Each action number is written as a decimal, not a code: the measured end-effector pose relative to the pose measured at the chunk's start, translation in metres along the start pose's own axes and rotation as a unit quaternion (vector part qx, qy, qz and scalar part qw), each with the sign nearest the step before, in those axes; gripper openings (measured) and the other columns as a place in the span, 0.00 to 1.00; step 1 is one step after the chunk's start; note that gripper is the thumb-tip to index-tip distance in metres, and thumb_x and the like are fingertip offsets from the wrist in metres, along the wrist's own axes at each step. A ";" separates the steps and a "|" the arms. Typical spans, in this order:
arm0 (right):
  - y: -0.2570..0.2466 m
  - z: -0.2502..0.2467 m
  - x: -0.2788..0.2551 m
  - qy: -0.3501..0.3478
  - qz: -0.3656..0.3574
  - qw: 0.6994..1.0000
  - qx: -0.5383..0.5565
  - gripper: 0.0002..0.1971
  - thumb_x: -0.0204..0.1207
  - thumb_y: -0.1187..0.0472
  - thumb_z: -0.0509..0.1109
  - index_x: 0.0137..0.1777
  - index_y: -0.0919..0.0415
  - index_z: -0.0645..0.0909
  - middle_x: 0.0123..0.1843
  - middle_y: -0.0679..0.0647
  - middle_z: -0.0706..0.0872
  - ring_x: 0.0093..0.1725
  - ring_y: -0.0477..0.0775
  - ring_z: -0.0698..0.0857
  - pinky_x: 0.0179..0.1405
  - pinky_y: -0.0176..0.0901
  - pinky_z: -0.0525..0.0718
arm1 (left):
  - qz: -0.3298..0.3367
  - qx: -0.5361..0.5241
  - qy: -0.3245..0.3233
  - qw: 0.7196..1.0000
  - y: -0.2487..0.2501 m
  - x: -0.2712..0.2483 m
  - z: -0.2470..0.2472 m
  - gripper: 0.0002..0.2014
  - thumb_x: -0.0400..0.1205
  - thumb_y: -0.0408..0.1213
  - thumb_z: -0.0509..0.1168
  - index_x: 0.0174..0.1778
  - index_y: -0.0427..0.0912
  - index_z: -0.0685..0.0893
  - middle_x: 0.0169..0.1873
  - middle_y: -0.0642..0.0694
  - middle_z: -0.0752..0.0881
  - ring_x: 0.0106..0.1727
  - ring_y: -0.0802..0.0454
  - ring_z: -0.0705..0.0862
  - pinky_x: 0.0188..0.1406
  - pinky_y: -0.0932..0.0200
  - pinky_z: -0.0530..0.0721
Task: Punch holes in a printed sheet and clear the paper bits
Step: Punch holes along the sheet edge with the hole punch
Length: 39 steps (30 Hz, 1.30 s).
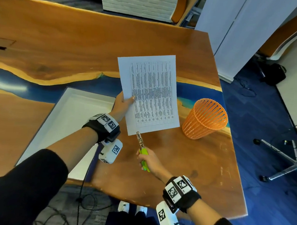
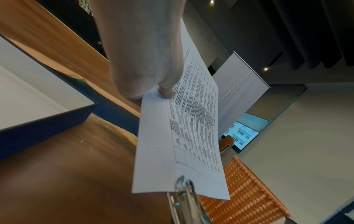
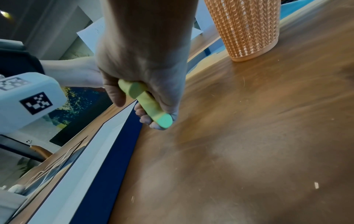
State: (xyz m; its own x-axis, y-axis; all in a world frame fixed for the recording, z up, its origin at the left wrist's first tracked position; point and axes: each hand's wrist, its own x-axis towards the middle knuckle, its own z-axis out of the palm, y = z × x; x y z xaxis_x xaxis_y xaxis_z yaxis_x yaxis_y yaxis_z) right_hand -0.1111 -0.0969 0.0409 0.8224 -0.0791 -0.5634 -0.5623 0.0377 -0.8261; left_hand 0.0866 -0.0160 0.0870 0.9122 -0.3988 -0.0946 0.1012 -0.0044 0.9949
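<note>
Head view: the wooden counter [image 1: 61,42] with a blue band fills most of the frame. At centre left lies a shallow white tray [image 1: 71,111], its inside bare. At centre the sheet [image 1: 149,93], printed with a dense table, is held above the counter, the left hand [image 1: 123,104] pinching its left edge. At centre right stands an orange basket [image 1: 205,118]; its contents cannot be made out. Below the sheet, the right hand [image 1: 150,162] has its fingers clenched round the green handles of the punch [image 1: 142,146], whose metal head meets the sheet's lower edge.
</note>
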 end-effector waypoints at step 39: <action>0.014 0.005 0.000 0.032 0.001 0.999 -0.005 0.05 0.53 0.65 0.61 0.28 0.56 0.68 0.26 0.56 0.69 0.23 0.53 0.68 0.23 0.41 0.64 | -0.050 -0.024 0.023 0.998 -0.025 -0.008 0.014 0.20 0.84 0.31 0.63 0.72 0.32 0.73 0.64 0.36 0.83 0.49 0.58 0.86 0.47 0.59 0.89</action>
State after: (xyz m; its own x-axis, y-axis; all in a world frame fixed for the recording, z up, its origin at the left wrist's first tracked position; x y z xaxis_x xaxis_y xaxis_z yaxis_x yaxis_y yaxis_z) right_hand -0.1188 -0.0910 0.0296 0.8141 -0.1418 -0.5632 -0.5654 0.0277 -0.8243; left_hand 0.0713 -0.0256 0.0628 0.9136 -0.3565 -0.1957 0.2100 0.0016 0.9777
